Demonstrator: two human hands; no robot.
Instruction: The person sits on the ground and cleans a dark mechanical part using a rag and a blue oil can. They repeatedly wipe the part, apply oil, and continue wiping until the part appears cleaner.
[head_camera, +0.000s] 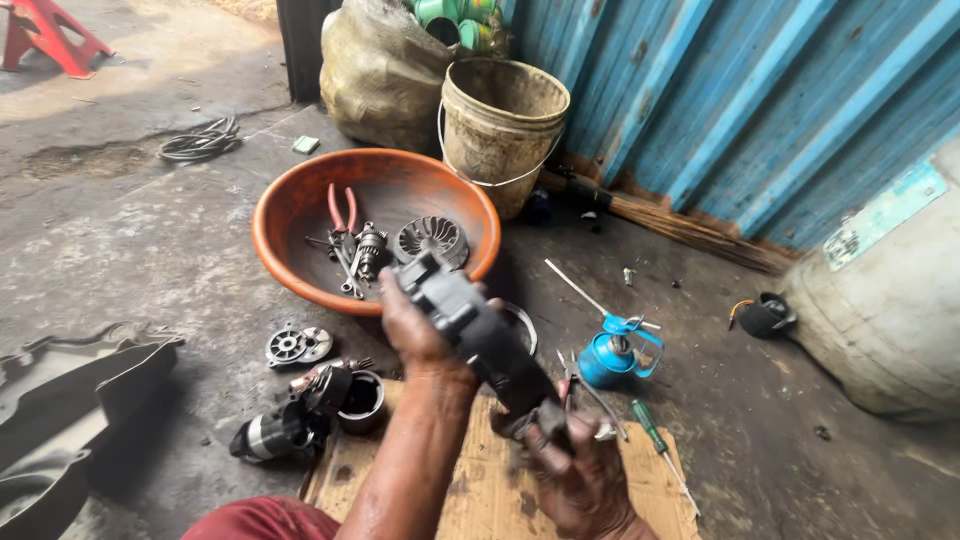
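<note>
A long dark greasy metal part (478, 333) is held in front of me over a wooden board (480, 490). My left hand (415, 330) grips its upper end, near the orange basin (290, 215). My right hand (575, 465) grips its lower end, close to my body. Inside the basin lie red-handled pliers (342, 210), a small armature (369, 248) and a finned round metal piece (431, 240).
A blue oil can (610, 355) and a green-handled screwdriver (655, 435) lie to the right. Motor parts (300, 410) and a round plate (297, 345) sit left of the board. A dirty bucket (500, 125), a sack (380, 70) and a blue corrugated wall (750, 90) stand behind.
</note>
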